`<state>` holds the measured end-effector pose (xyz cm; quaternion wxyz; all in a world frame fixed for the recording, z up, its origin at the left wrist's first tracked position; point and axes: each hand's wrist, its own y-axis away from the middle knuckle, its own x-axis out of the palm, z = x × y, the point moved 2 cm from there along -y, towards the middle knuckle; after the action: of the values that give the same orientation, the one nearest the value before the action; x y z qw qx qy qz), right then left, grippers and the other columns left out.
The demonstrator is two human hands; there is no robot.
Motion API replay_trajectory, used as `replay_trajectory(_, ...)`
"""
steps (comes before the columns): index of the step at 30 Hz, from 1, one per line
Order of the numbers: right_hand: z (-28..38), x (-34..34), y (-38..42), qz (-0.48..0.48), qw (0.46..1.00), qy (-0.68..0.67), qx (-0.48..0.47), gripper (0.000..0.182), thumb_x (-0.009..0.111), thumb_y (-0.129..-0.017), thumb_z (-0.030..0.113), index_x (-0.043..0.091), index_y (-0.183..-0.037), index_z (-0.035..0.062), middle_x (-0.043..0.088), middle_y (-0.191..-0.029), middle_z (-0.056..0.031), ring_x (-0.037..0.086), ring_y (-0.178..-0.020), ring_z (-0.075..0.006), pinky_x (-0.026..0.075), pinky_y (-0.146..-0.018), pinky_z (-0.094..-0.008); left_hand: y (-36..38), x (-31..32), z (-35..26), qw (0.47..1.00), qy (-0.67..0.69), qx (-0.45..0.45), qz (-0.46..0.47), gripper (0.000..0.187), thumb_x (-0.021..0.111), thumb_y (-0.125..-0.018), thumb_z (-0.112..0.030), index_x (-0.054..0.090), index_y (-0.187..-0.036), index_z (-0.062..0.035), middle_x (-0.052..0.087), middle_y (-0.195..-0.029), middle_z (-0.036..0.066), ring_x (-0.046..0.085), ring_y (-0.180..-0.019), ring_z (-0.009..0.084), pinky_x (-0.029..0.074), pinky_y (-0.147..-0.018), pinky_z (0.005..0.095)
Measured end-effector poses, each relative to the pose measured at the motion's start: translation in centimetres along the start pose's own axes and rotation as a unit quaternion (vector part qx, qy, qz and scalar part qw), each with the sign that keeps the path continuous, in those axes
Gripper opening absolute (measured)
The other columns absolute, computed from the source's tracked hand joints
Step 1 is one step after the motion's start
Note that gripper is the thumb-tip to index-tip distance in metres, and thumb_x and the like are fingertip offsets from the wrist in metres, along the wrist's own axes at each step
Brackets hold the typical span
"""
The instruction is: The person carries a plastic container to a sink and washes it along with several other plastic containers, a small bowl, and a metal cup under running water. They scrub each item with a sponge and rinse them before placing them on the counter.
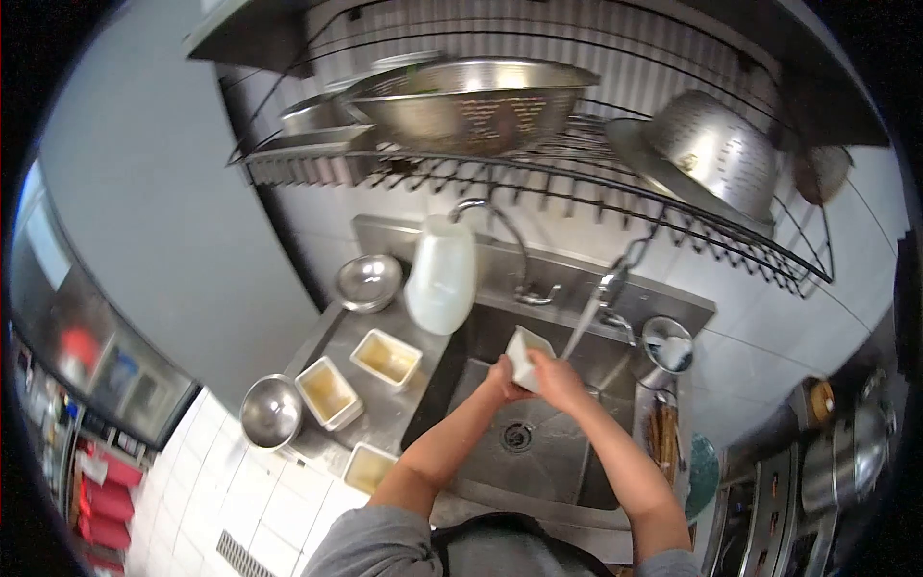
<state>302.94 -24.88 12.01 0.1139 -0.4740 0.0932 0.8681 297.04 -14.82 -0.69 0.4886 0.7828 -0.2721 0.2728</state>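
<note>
Over the steel sink, a white rectangular container is held up and tilted between both hands. My left hand is closed on its left lower side, and my right hand grips it from the right. Water streams from the faucet just right of the container, down into the sink. On the steel counter to the left stand white containers with a yellowish inside: one by the sink, another further left, and a third near my left arm.
Left of the sink stand a translucent plastic jug and steel bowls. A wire rack overhead carries colanders. At right are a steel pot and a green bowl.
</note>
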Motion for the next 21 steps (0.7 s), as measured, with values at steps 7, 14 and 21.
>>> replay_trajectory(7,-9.9,9.2,-1.7,-0.104,0.801,-0.577,0.121,0.024,0.044,-0.089,0.009,0.053,-0.11,0.0033,0.058,-0.099,-0.0063,0.055,-0.089,-0.0176,0.045,-0.079,-0.0298,13.0,-3.5,-5.1,0.952,-0.299,-0.056,0.026,0.072,0.035,-0.088,-0.055,0.014,-0.14,-0.0101,0.031,-0.134,0.025,0.029,-0.124,0.0401,0.016,-0.1,0.0594)
replay_trajectory(14,3.0,8.0,2.1,-0.013,0.798,-0.601,-0.042,0.028,0.056,-0.085,0.018,0.05,-0.108,0.0033,0.054,-0.102,-0.0023,0.052,-0.091,-0.0131,0.042,-0.08,-0.0279,30.0,-11.7,-10.0,0.834,-0.49,0.221,-0.121,0.057,0.038,-0.091,-0.046,0.04,-0.13,-0.0044,0.046,-0.129,0.007,0.039,-0.122,0.0167,0.025,-0.102,0.0262)
replay_trajectory(21,14.4,11.6,10.4,-0.085,0.805,-0.022,-0.587,0.034,0.061,-0.078,0.024,0.059,-0.111,0.0169,0.054,-0.088,0.0028,0.05,-0.087,-0.0119,0.032,-0.089,-0.0366,34.0,-19.8,-5.7,0.917,-0.335,0.156,-0.149,0.075,0.021,-0.085,-0.066,0.03,-0.137,-0.0121,0.034,-0.138,0.007,0.033,-0.126,0.027,0.023,-0.103,0.0454)
